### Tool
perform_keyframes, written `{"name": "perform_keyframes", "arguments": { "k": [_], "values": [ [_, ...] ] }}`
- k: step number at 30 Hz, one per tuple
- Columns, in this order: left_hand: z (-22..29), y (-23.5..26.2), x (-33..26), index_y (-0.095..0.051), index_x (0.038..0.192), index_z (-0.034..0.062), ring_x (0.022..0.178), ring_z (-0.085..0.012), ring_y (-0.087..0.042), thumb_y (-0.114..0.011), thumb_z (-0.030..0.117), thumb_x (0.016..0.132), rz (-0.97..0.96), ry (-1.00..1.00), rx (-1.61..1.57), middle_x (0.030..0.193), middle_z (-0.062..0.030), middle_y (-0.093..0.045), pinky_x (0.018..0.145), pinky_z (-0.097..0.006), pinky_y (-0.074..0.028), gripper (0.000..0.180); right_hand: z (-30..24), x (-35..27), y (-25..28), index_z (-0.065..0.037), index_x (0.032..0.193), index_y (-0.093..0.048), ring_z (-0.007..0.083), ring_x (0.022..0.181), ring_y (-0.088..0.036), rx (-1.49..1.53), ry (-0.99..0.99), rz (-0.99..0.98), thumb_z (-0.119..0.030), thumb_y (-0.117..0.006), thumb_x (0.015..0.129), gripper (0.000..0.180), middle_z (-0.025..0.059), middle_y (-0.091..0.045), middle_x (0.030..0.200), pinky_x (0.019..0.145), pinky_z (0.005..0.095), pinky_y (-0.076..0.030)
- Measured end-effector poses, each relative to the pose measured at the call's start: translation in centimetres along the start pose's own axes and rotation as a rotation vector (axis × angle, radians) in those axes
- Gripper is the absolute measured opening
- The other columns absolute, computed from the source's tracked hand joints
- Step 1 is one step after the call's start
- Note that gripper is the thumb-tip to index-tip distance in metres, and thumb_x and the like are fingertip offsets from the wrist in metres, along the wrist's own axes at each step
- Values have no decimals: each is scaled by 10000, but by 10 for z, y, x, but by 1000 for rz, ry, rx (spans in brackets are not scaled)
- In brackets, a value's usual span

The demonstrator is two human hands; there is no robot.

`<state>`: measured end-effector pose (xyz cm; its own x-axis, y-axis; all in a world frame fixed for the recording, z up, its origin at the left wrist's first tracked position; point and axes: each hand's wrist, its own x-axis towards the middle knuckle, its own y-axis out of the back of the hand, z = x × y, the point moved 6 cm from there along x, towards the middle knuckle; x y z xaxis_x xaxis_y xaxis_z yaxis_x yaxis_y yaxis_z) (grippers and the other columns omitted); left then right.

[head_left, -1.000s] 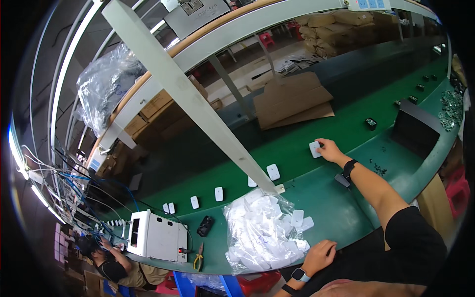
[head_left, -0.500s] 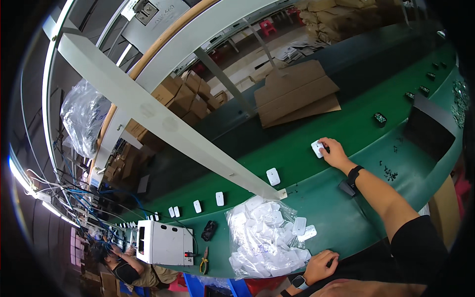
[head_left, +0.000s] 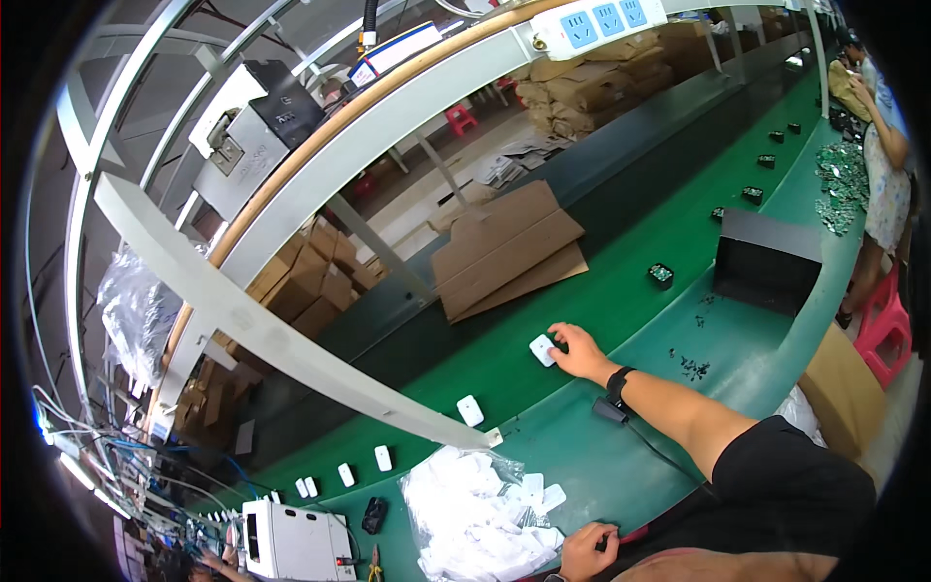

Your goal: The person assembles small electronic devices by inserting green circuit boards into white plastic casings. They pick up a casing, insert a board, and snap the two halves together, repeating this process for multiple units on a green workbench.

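Note:
My right hand [head_left: 579,353] reaches over the green conveyor belt [head_left: 621,320]. Its thumb and fingers close on the edge of a white rounded-rectangle plastic cover [head_left: 542,350], which lies on or just above the belt. Near the bench's front edge, my left hand [head_left: 588,552] has its fingers curled, and nothing shows in them. Beside it is a clear plastic bag [head_left: 465,519] heaped with similar white covers, a few spilling out at its right side. Another white cover [head_left: 469,410] lies farther left on the belt, with several more in a line beyond it.
Small black housings with green circuit boards [head_left: 660,276] sit along the belt. A black bin [head_left: 766,262] stands at right near scattered small black parts [head_left: 693,369]. A white machine [head_left: 296,543], pliers [head_left: 375,565] and slanted white post [head_left: 281,339] are at left. Another person [head_left: 882,145] stands far right.
My view has swung to the right and up, so the scene sits lower and more to the left. My right hand stays on the white cover; my left hand remains by the bench edge.

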<state>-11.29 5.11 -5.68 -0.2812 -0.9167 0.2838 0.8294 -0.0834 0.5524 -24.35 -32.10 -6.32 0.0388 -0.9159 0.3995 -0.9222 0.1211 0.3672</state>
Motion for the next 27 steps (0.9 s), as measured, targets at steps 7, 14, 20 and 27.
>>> {"name": "perform_keyframes", "arguments": {
  "k": [7,14,20,27],
  "values": [
    [0,4,-12,-693,883,70,565,-194,-608,-715,52,789,43,-13,84,801,-73,-688,536,-307,-498,98,-2,-5,-19,-45,1202,-548,347,1032,-596,-35,39,28,-215,-763,803,485,167,-623,1056,904,443,-494],
    [18,6,4,-649,897,49,684,-290,-635,-661,35,809,29,-62,94,827,-120,-647,621,-367,-515,90,-2,-2,11,-16,1216,-532,337,1100,-577,-57,98,71,-232,-786,819,517,172,-577,1177,916,435,-496],
    [25,72,11,-616,1032,-15,981,-419,-597,-655,41,812,267,103,327,1015,-227,-624,874,-465,-497,231,-132,-179,42,-47,1061,-636,223,957,-594,220,35,-821,-185,-748,843,282,86,-644,1036,821,349,-511],
    [-6,82,44,-604,1165,-45,1091,-461,-538,-676,87,805,256,211,692,1217,-297,-553,958,-518,-454,390,-120,-314,148,-44,913,-693,252,869,-659,126,-3,-425,-101,-733,842,100,102,-692,931,786,355,-523]
  ]
}}
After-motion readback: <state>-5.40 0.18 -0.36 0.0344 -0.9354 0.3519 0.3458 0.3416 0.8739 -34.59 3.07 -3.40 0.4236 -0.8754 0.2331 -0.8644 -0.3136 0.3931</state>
